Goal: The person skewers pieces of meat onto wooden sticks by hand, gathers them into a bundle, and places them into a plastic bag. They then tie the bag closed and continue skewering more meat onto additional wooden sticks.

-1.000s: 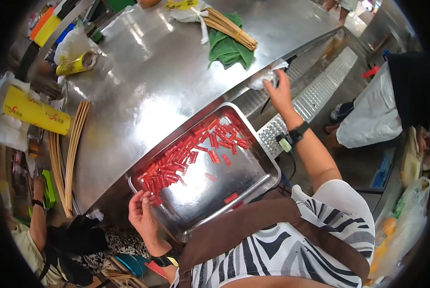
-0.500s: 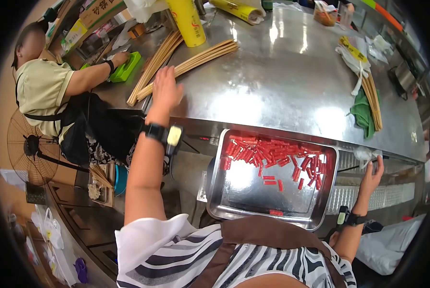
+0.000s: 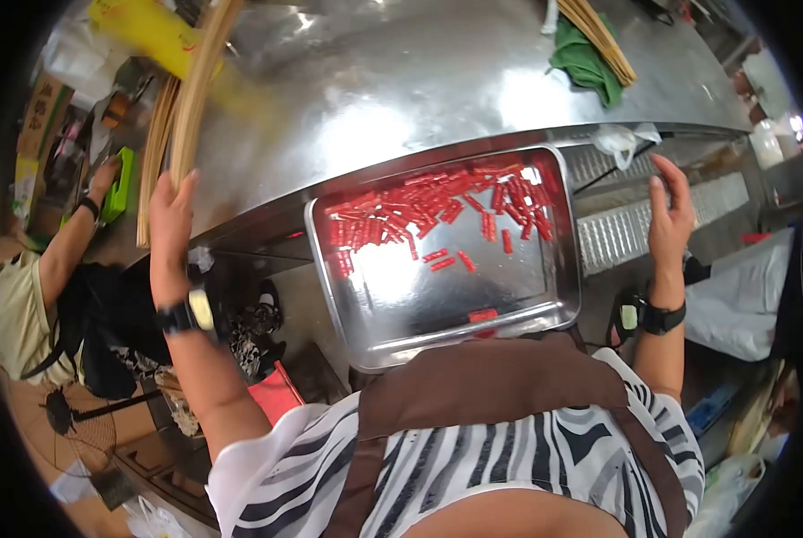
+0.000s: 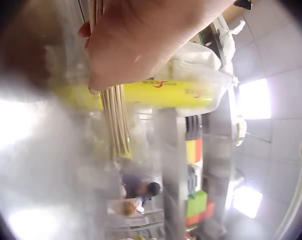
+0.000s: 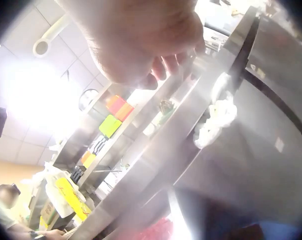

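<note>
My left hand [image 3: 172,220] grips the lower end of a bundle of thin wooden skewers [image 3: 199,90] at the table's left edge. In the left wrist view the skewers [image 4: 115,117] stick out beyond the thumb. A second skewer bundle [image 3: 157,152] lies just left of it. A metal tray [image 3: 455,345] in front of my body holds many short red pieces [image 3: 392,211], mostly heaped along its far side. To the right of the tray, my right hand [image 3: 671,220] hangs with fingers extended and nothing in it, just below a crumpled clear plastic bag [image 3: 619,143].
The steel table [image 3: 401,81] stretches beyond the tray. At its back right, more skewers [image 3: 599,36] lie over a green cloth [image 3: 585,67]. A yellow roll [image 3: 146,34] lies back left. Another person's arm [image 3: 74,233] reaches a green container [image 3: 123,188] at the left.
My left hand has gone from the tray's left corner to the skewers and now holds a bundle, lifted and turned upright. My right hand has dropped away from the plastic bag. The head view has swung.
</note>
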Available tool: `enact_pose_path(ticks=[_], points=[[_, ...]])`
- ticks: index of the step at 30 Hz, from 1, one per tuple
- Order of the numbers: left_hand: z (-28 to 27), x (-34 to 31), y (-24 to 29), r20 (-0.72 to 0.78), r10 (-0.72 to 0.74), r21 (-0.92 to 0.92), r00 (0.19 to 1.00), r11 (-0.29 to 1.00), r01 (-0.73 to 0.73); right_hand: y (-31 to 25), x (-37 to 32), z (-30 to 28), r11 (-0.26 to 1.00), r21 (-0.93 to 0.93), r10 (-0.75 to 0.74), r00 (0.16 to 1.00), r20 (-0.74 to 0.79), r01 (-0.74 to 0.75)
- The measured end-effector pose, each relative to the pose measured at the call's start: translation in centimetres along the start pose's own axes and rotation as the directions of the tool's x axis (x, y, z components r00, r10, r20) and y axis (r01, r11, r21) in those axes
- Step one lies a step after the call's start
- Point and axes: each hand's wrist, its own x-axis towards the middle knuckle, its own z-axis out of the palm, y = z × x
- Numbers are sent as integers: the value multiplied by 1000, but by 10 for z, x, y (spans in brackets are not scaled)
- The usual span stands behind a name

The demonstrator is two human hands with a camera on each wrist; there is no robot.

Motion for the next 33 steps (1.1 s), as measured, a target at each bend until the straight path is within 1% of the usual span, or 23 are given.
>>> enact_pose_path(ticks=[2, 4, 5, 6, 7, 9, 10, 11, 12, 14, 15, 16, 17, 18, 20, 22, 24, 26, 28, 29, 30, 32, 33], points=[[2, -33, 9, 7, 37, -217, 999, 976, -34, -17, 3, 8, 972, 206, 77, 983, 164, -110], [23, -74, 38, 85, 51, -652, 995, 758, 17, -44, 8, 25, 913, 374, 31, 940, 339, -165], [38, -91, 57, 145, 127, -758, 981, 652, 27, -53, 8, 37, 834, 498, -7, 898, 441, -238], [53, -108, 76, 186, 211, -845, 960, 532, 47, -73, 7, 47, 762, 571, -66, 841, 538, -305], [68, -120, 93, 236, 292, -865, 927, 497, 63, -94, 8, 57, 683, 627, -140, 775, 617, -375], [97, -138, 123, 306, 414, -912, 857, 384, 140, -116, 5, 79, 637, 665, -357, 616, 702, -389], [110, -145, 135, 327, 455, -931, 828, 305, 200, -132, 1, 82, 565, 644, -399, 512, 760, -516], [121, -148, 144, 323, 469, -937, 822, 283, 207, -144, -6, 82, 540, 618, -423, 451, 786, -571], [126, -148, 152, 306, 478, -944, 823, 263, 198, -151, -6, 82, 684, 674, -500, 492, 712, -281], [119, -144, 164, 268, 431, -963, 862, 101, 250, -149, -13, 75, 732, 581, -373, 504, 779, -356], [119, -137, 158, 221, 409, -975, 885, 86, 204, -141, -13, 65, 827, 350, -191, 365, 911, -440], [119, -127, 148, 166, 383, -986, 909, 71, 150, -126, -17, 60, 844, 239, -105, 289, 952, -480], [113, -119, 144, 227, 359, -973, 905, 40, 228, -118, -26, 53, 810, 300, -130, 345, 930, -504], [110, -114, 140, 298, 335, -949, 894, 0, 316, -105, -33, 49, 858, 254, -124, 301, 946, -446], [120, -101, 129, 468, 361, -877, 807, 73, 475, -102, -44, 36, 768, 107, 6, 174, 985, -631], [134, -100, 128, 597, 275, -801, 753, 238, 549, -102, -40, 24, 685, -24, -18, -50, 999, -728], [151, -108, 127, 652, 289, -758, 701, 218, 615, -61, -40, 20, 736, -8, -38, -53, 998, -677], [157, -122, 137, 648, 293, -761, 703, 239, 602, -41, -24, 23, 779, 7, -48, -50, 998, -627], [165, -136, 148, 658, 352, -747, 666, 192, 637, -41, -8, 31, 561, -92, 90, -50, 995, -822], [169, -142, 154, 678, 367, -719, 637, 150, 678, -42, -6, 37, 731, -68, 130, 42, 991, -679], [175, -148, 159, 695, 384, -688, 607, 111, 717, -49, -9, 45, 738, -71, 130, 38, 991, -671], [186, -160, 169, 730, 458, -573, 507, 6, 819, -61, -21, 65, 803, 27, -1, 44, 999, -596], [191, -166, 173, 745, 469, -534, 475, -8, 846, -54, -34, 78, 557, -50, -21, -74, 997, -829]])
